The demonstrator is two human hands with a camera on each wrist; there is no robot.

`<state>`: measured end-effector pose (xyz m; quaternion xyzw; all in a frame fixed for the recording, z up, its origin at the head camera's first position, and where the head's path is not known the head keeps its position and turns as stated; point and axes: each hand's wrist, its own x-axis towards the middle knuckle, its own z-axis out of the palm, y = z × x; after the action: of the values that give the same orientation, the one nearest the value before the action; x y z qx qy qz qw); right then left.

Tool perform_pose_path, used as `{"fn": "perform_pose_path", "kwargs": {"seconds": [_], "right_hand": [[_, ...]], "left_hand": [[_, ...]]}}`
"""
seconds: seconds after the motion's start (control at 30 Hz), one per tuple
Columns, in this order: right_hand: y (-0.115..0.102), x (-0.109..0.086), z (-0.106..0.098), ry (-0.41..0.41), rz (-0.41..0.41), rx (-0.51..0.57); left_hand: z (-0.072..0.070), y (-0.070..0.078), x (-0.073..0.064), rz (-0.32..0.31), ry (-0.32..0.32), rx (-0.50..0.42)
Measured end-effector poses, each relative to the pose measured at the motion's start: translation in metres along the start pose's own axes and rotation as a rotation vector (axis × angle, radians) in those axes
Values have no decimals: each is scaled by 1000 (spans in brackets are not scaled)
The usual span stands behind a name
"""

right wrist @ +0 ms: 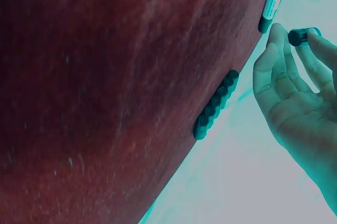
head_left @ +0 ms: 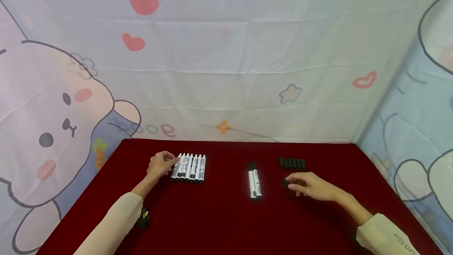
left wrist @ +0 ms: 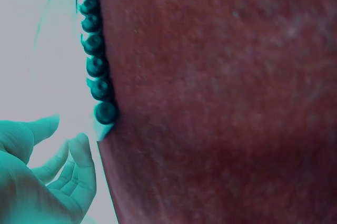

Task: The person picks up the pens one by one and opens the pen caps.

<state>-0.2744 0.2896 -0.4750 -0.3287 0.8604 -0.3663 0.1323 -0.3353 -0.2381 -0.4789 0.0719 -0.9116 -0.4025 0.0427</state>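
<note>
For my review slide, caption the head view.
Right hand pinches a black cap near lined-up caps; left hand is at a row of uncapped markers.

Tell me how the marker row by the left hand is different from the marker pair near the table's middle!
The marker row has no caps on, so white tips show, but the marker pair wears black caps. The row has seven markers, while the pair has two. The row sits beside the left hand; the pair lies nearer the right hand. Both are mostly white and lie on the red table.
</note>
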Motion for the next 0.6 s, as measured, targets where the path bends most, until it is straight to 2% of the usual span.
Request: {"fn": "perform_pose_path", "kwargs": {"seconds": [0.17, 0.33, 0.6], "right_hand": [[3, -1, -8, 13, 10, 7], [5, 0, -13, 47, 16, 8], [4, 5, -16, 239, 18, -67]], "left_hand": [[0, 12, -7, 61, -32, -5], [6, 27, -19, 121, -99, -60], [25, 50, -33, 200, -181, -77]]}}
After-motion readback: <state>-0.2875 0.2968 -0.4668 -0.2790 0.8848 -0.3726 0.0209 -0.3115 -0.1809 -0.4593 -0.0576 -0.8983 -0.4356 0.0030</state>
